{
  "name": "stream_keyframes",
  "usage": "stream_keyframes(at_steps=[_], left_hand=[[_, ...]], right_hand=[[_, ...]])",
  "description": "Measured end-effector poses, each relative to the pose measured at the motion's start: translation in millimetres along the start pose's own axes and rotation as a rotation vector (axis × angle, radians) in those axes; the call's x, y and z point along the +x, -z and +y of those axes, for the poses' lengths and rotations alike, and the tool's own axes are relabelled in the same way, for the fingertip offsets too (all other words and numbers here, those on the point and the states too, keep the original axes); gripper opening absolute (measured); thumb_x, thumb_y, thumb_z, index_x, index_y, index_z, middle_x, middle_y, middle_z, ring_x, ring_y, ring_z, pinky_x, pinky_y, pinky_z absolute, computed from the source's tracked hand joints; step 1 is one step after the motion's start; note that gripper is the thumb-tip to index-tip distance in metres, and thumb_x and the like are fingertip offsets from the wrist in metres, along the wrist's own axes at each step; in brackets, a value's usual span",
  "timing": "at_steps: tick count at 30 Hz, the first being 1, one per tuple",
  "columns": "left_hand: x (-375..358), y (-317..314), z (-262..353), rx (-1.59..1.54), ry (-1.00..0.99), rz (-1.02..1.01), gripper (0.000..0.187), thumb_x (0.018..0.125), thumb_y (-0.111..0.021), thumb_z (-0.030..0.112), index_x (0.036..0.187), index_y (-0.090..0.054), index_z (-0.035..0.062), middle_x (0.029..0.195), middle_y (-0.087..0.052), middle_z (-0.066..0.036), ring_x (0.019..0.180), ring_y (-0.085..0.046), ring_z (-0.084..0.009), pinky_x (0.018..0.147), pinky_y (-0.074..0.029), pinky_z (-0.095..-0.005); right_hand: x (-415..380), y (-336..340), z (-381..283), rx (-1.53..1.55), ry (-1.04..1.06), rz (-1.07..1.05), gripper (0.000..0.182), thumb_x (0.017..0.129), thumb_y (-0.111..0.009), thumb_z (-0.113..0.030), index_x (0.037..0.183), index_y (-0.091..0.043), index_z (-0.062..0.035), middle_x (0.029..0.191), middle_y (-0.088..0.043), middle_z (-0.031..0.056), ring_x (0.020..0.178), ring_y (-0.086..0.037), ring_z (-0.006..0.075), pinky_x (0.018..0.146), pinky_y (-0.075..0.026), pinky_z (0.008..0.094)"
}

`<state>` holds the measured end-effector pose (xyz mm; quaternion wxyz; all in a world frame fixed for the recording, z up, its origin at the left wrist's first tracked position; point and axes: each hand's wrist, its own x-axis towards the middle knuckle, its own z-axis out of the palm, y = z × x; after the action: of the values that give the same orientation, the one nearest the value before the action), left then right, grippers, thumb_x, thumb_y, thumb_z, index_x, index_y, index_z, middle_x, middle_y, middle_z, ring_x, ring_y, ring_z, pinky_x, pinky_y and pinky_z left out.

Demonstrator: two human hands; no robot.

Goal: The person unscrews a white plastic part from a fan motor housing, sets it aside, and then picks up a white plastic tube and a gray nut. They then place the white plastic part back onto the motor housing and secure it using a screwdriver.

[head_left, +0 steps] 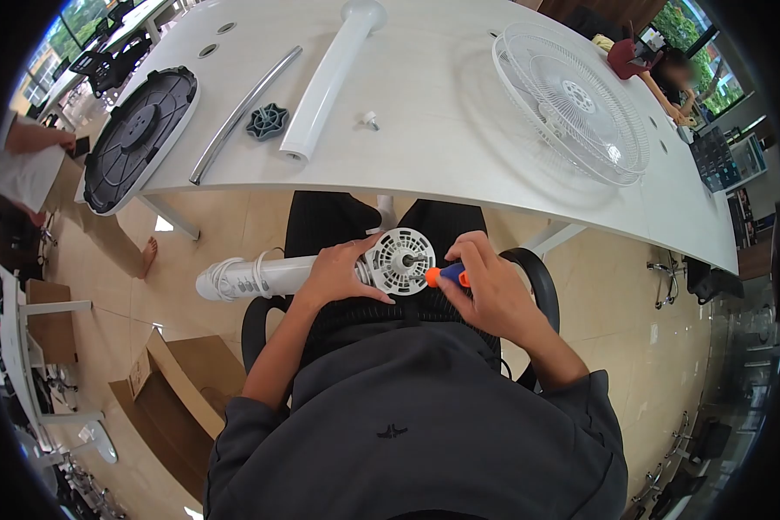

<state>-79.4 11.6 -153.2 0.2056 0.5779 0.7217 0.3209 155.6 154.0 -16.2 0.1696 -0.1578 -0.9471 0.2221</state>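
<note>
A white fan motor unit (403, 262) lies across my lap, its round slotted face up with a metal shaft at the centre. From it a white control column (264, 277) with buttons and a wound cord points left. My left hand (342, 270) is wrapped round the motor housing where it meets the column. In my right hand (491, 290) is a screwdriver (446, 276) with an orange and blue handle, its tip end directed left at the lower right of the round face. Whether the tip touches a screw is too small to tell.
On the white table (425, 95) are a black-and-white base (139, 130), a metal tube (247, 113), a grey knob (267, 121), a white pole (329, 87), a small white part (369, 120) and fan grilles (572, 100). A cardboard box (178, 381) lies lower left. People are at both sides.
</note>
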Motion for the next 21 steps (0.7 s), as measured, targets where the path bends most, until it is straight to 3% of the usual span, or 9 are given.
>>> stream_keyframes(at_steps=[2, 6, 8, 12, 14, 17, 21], left_hand=[[0, 0, 0, -0.009, 0.007, 0.000, 0.118, 0.046, -0.096, 0.066, 0.144, -0.060, 0.0104, 0.119, -0.075, -0.014, 0.105, -0.073, -0.0322, 0.097, -0.056, -0.0407], [1, 0, 0, -0.006, -0.011, 0.012, 0.119, 0.046, -0.095, 0.066, 0.145, -0.060, 0.0109, 0.121, -0.074, -0.014, 0.106, -0.073, -0.0321, 0.097, -0.056, -0.0408], [1, -2, -2, -0.001, 0.001, -0.007, 0.120, 0.046, -0.095, 0.066, 0.146, -0.059, 0.0110, 0.123, -0.074, -0.014, 0.108, -0.073, -0.0319, 0.097, -0.056, -0.0409], [2, 1, 1, 0.000, -0.005, -0.008, 0.120, 0.046, -0.095, 0.066, 0.146, -0.059, 0.0111, 0.123, -0.074, -0.014, 0.108, -0.073, -0.0316, 0.097, -0.056, -0.0410], [0, -1, -1, -0.007, 0.003, -0.006, 0.119, 0.046, -0.095, 0.066, 0.145, -0.060, 0.0108, 0.123, -0.074, -0.014, 0.108, -0.073, -0.0315, 0.097, -0.056, -0.0411], [0, -2, -1, -0.002, 0.010, -0.009, 0.118, 0.046, -0.095, 0.066, 0.145, -0.060, 0.0104, 0.123, -0.074, -0.014, 0.107, -0.073, -0.0316, 0.098, -0.056, -0.0410], [0, -3, -1, 0.019, 0.000, -0.001, 0.119, 0.047, -0.095, 0.066, 0.145, -0.060, 0.0097, 0.123, -0.074, -0.014, 0.107, -0.073, -0.0318, 0.098, -0.056, -0.0411]], right_hand=[[3, 8, -3, 0.144, 0.121, -0.027, 0.030, 0.094, -0.076, -0.023, 0.109, -0.057, -0.0040, 0.101, -0.061, 0.0118, 0.075, -0.067, 0.0338, 0.061, -0.054, 0.0425], [0, 7, 6, 0.064, 0.180, -0.067, 0.032, 0.093, -0.077, -0.020, 0.112, -0.056, -0.0037, 0.104, -0.061, 0.0123, 0.077, -0.068, 0.0340, 0.062, -0.054, 0.0428], [-2, 6, 4, -0.020, -0.024, -0.078, 0.034, 0.092, -0.077, -0.018, 0.114, -0.056, -0.0044, 0.106, -0.062, 0.0117, 0.081, -0.069, 0.0348, 0.064, -0.055, 0.0427], [-4, 5, 5, -0.086, 0.014, -0.060, 0.035, 0.091, -0.077, -0.018, 0.116, -0.056, -0.0054, 0.106, -0.063, 0.0112, 0.081, -0.069, 0.0351, 0.066, -0.055, 0.0427], [-3, 11, 4, -0.032, 0.133, -0.084, 0.035, 0.092, -0.077, -0.020, 0.115, -0.056, -0.0055, 0.104, -0.064, 0.0108, 0.078, -0.069, 0.0346, 0.065, -0.054, 0.0426], [-7, 9, 9, -0.132, 0.099, -0.176, 0.035, 0.091, -0.077, -0.018, 0.114, -0.055, -0.0047, 0.104, -0.064, 0.0112, 0.077, -0.069, 0.0343, 0.066, -0.053, 0.0425], [-8, 4, 7, -0.098, 0.028, -0.120, 0.035, 0.090, -0.078, -0.018, 0.113, -0.055, -0.0049, 0.102, -0.064, 0.0110, 0.077, -0.069, 0.0336, 0.065, -0.053, 0.0419]])
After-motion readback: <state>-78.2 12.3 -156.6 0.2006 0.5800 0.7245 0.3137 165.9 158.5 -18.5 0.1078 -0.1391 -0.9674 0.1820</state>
